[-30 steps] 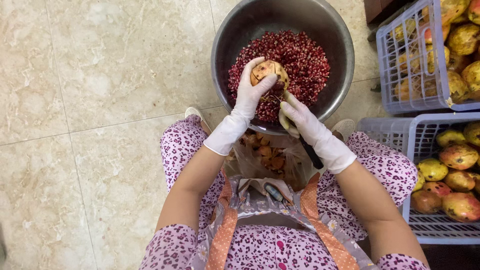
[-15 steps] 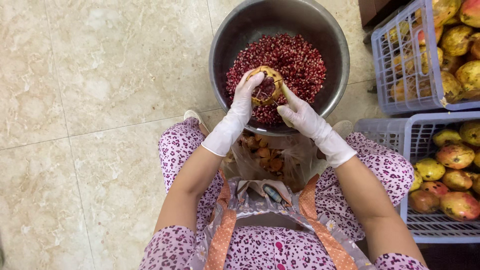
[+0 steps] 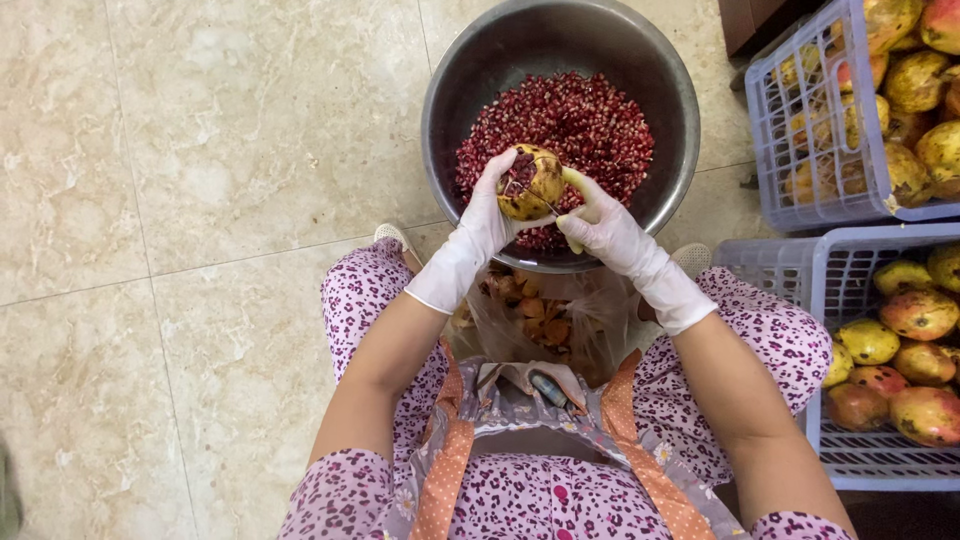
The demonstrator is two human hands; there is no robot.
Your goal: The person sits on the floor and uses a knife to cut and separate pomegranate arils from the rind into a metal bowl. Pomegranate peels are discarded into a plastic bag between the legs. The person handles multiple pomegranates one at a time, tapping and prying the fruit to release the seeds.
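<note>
- Seated on a pale marble-look tiled floor, I hold a yellow-brown pomegranate over a steel bowl heaped with loose red seeds.
- My left hand, in a white glove, is clamped round the fruit's left side and underside, keeping it just above the seed pile.
- My right hand, also gloved, is closed on what looks like a small knife with a pale yellow handle; the thin blade meets the rind at the fruit's right side.
- The step in hand, as I judge it, is cutting or scoring the rind; one patch at the top already shows dark seeds.
- The next move, I reckon, calls for a shallow, steady draw of the blade with my left fingers kept out of its line, then prying the sections apart over the bowl.
- A clear bag of peel scraps sits between my knees, just below the bowl.
- Two lavender crates of whole pomegranates stand at my right.
</note>
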